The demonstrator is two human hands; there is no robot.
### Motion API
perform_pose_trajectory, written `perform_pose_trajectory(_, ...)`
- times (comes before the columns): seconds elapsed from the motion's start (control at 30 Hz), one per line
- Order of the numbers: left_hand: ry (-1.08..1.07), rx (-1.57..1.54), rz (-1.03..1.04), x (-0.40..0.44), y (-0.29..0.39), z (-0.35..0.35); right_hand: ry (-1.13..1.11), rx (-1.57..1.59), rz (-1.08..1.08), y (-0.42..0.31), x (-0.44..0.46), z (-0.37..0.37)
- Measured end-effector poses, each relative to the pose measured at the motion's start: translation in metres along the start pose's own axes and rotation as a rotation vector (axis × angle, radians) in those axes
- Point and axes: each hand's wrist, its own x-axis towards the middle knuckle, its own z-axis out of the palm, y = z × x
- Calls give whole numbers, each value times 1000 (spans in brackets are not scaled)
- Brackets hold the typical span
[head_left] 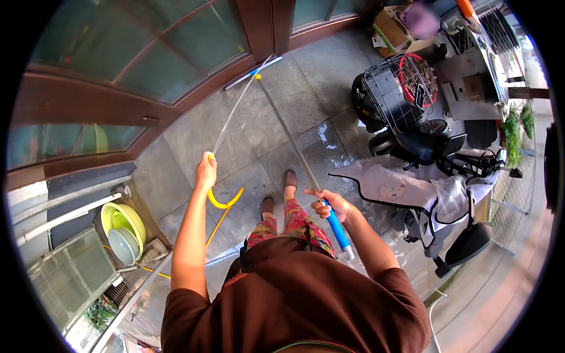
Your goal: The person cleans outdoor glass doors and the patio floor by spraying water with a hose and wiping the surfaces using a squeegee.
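Note:
My left hand (pixel 205 171) is closed around the end of a yellow hose (pixel 222 205), and a thin stream of water (pixel 232 112) shoots from it toward the base of the door. In my right hand (pixel 333 207) is the blue grip of a long-handled floor squeegee (pixel 288 125), with the forefinger lying along the pole. Its narrow blue-and-white head (pixel 253 72) rests on the tiles along the foot of the door. The water crosses the pole's far end near a yellow joint.
Brown-framed glass doors (pixel 176 59) stand ahead and left. A scooter (pixel 429 141) with a wire basket and pale cover is at right, beside a red tub (pixel 419 79). Basins (pixel 123 232) are at lower left. Wet patches (pixel 323 134) mark the grey tiles.

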Motion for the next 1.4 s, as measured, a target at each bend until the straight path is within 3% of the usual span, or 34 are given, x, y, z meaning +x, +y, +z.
perform_pose_trajectory(0.03, -28, -22, -57, -8, 6, -15, -52, 64, 40, 2, 2, -6)
perform_pose_trajectory(0.13, 26, -53, -65, -15, -10, -26, 277, -384, -161, 14, 17, -9)
perform_pose_trajectory(0.3, 140, -86, -135, -15, -27, -49, 534, -805, -394, 53, 23, 26)
perform_pose_trajectory(0.37, 250, -133, -36, -9, -48, -50, 576, -1034, -397, 70, 13, 32)
perform_pose_trajectory(0.53, 448, -200, 86, -37, -58, -78, 607, -1059, -365, 110, -38, 41)
perform_pose_trajectory(0.73, 335, -198, 175, -65, -87, -80, 570, -1005, -431, 145, -56, 76)
perform_pose_trajectory(0.9, 406, -293, 301, -83, -63, -89, 557, -989, -473, 176, -56, 93)
perform_pose_trajectory(1.0, 363, -255, 223, -85, -56, -98, 532, -921, -507, 191, -52, 99)
perform_pose_trajectory(1.13, 141, -68, 66, -75, -87, -84, 540, -879, -550, 182, -25, 101)
perform_pose_trajectory(1.4, -11, -199, -99, -106, -150, -67, 547, -1053, -630, 81, 62, 84)
